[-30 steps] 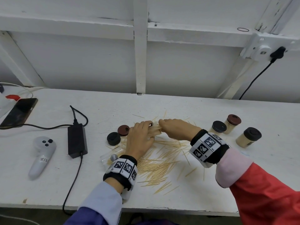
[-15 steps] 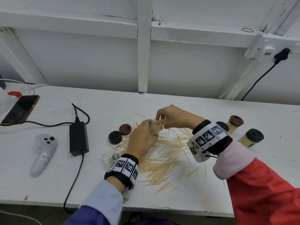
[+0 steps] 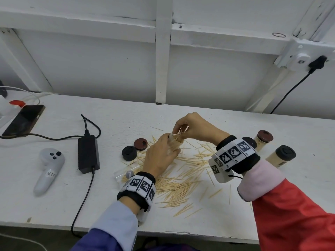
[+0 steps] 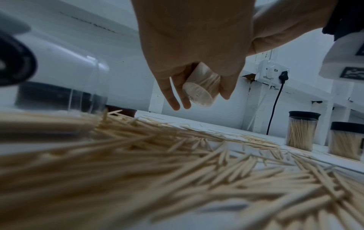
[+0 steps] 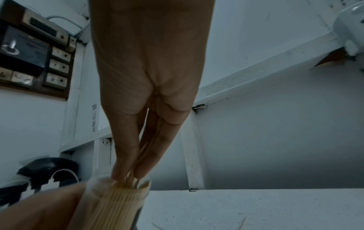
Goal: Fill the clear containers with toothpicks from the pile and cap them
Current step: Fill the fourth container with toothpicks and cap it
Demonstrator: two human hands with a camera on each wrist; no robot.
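Overhead, the left hand (image 3: 159, 156) grips a small clear plastic container (image 3: 174, 144) above the loose pale wooden toothpicks (image 3: 181, 180) mid-table, nearer the front edge. From the left wrist, its smooth, probably slippery wall wants gripping mid-body. From the right wrist, the right hand (image 5: 145, 93) pinches light, brittle-looking sticks into its mouth.

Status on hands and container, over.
Left hand grips clear container, off the table. Right hand feeding toothpicks into its mouth. Nothing blocking.
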